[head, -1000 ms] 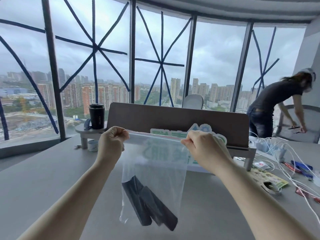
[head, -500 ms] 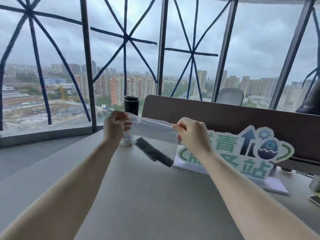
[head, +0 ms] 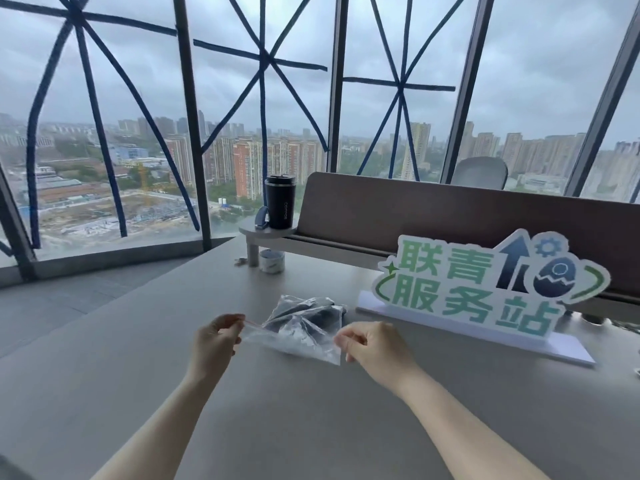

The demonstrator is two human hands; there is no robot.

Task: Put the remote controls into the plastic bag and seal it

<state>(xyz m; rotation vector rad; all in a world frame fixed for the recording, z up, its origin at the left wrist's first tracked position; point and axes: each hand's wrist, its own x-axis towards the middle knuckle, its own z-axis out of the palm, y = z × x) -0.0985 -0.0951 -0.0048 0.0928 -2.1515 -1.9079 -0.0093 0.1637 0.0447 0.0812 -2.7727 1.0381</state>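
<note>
A clear plastic bag point(head: 294, 336) lies on the grey table point(head: 145, 358), its far end resting flat. Dark remote controls point(head: 313, 315) show through the plastic at that far end. My left hand point(head: 216, 339) pinches the bag's near left corner at the red zip strip. My right hand point(head: 372, 344) pinches the near right corner. The bag's near edge is stretched between both hands, just above the table.
A green and white cut-out sign point(head: 485, 289) stands on a white base to the right of the bag. Behind it runs a brown desk divider point(head: 398, 209). A black tumbler point(head: 278, 201) sits on a small raised shelf, with a roll of tape point(head: 272, 260) under it.
The bag hung in the air from both hands a second ago. It has come down and now lies on the table with the remotes at its far end. Both hands stay on its top edge.
</note>
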